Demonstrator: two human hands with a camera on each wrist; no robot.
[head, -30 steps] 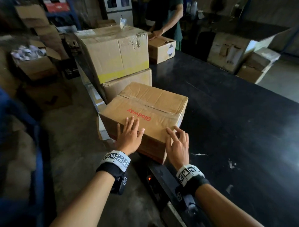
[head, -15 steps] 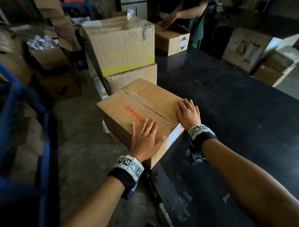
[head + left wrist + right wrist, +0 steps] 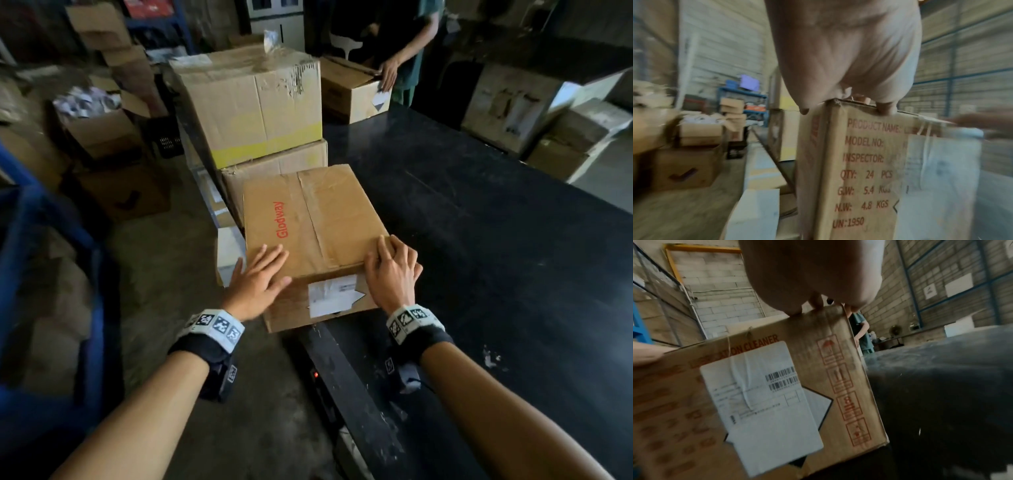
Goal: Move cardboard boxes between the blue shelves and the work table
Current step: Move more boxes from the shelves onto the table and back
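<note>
The big black work table (image 3: 479,240) is flat and smooth. A creased, taped brown cardboard box (image 3: 318,212) sits on its near left edge. The left hand (image 3: 257,284) lies flat on top, fingers straight. The right hand (image 3: 392,274) hooks bent fingers over the box's near right corner.

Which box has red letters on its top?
The nearest box, under the left hand and right hand: its top reads Glodway in red. The big box behind has a yellow band instead.
</note>
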